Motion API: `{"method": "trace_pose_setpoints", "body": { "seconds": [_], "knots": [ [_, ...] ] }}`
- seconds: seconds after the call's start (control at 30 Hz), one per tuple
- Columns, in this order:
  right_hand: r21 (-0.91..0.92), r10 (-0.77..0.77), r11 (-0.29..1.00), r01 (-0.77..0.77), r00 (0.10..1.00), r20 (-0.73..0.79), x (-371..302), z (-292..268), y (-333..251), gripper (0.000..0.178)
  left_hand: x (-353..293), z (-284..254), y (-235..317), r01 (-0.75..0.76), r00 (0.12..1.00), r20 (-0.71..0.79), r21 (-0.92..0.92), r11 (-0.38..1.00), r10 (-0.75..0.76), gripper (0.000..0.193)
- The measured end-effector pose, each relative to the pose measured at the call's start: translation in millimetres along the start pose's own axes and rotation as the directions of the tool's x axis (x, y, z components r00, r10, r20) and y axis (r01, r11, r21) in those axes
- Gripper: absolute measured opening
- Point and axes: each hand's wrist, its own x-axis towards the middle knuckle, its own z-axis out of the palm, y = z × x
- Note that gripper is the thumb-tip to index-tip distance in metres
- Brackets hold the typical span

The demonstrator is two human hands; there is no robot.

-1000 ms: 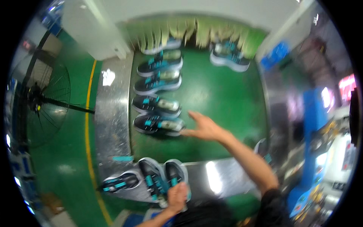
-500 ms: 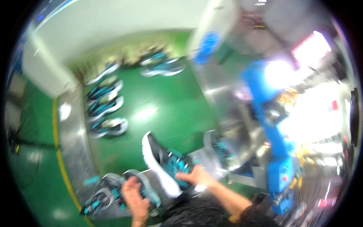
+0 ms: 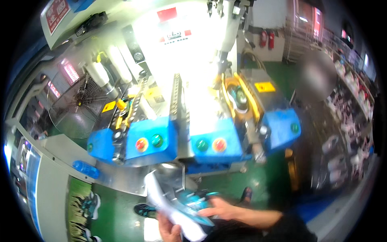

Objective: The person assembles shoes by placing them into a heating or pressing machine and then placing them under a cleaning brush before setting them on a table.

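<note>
A sneaker (image 3: 175, 213) with a thick white sole and a teal and black upper is held low in front of me, tilted and smeared by motion. My left hand (image 3: 168, 230) grips its sole from below. Wrapped on the upper near the opening is my right hand (image 3: 221, 209); its fingertips are partly hidden. Beyond them stands a machine with blue button housings (image 3: 152, 142). At its right station another sneaker (image 3: 238, 99) sits between yellow pads (image 3: 253, 97).
Sneakers (image 3: 92, 206) lie on the green surface at lower left, and a dark shoe (image 3: 144, 209) is beside the held one. A round fan (image 3: 78, 104) stands left of the machine. At right are a person (image 3: 316, 76) and shoe racks (image 3: 354, 133).
My view has swung right, from the rows of sneakers to the machine. My left hand, earlier open over other sneakers, is now on the held sneaker's sole. My right hand keeps its hold.
</note>
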Motion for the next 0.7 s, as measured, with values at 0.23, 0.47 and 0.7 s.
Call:
{"method": "trace_pose_setpoints", "body": {
  "seconds": [0.23, 0.47, 0.7],
  "knots": [
    [-0.157, -0.356, 0.844, 0.514, 0.316, -0.879, -193, -137, -72, 0.075, 158, 264, 122, 0.057, 0.835, 0.547, -0.199, 0.978, 0.062, 0.082],
    [-0.106, -0.208, 0.926, 0.363, 0.253, -0.945, -274, -165, -46, 0.079, 387, 482, 28, -0.144, 0.955, 0.283, 0.703, 0.697, -0.087, 0.085],
    [-0.081, -0.147, 0.971, 0.224, 0.296, -0.944, -271, -132, -52, 0.084, 409, 501, 76, -0.080, 0.926, 0.338, 0.609, 0.789, -0.168, 0.074]
  ]
}}
